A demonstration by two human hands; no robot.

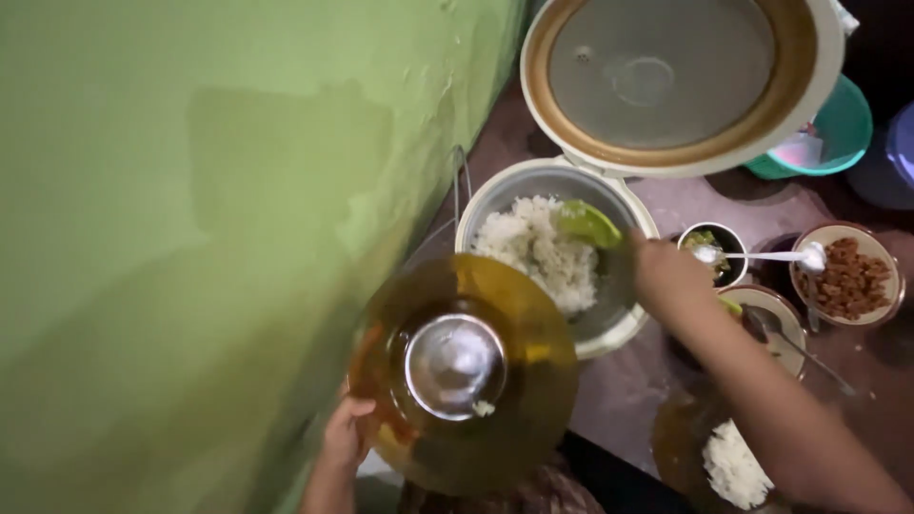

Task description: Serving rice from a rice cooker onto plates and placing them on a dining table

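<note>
My left hand (345, 433) grips the edge of an amber glass plate (514, 314), held level, with a small steel bowl (455, 365) standing on it. My right hand (666, 274) holds a green rice paddle (587, 225) whose blade dips into the open rice cooker (509, 186), which holds white rice (538, 252). The cooker's lid (678, 81) stands swung up behind it. A few rice grains stick to the steel bowl's rim.
A green wall (209, 219) runs close on the left. On the right stand a small bowl of greens (721, 249) with a white spoon (776, 256), a bowl of brown food (849, 276), another bowl with a spoon (776, 319), an amber plate with rice (733, 466), and a teal tub (828, 133).
</note>
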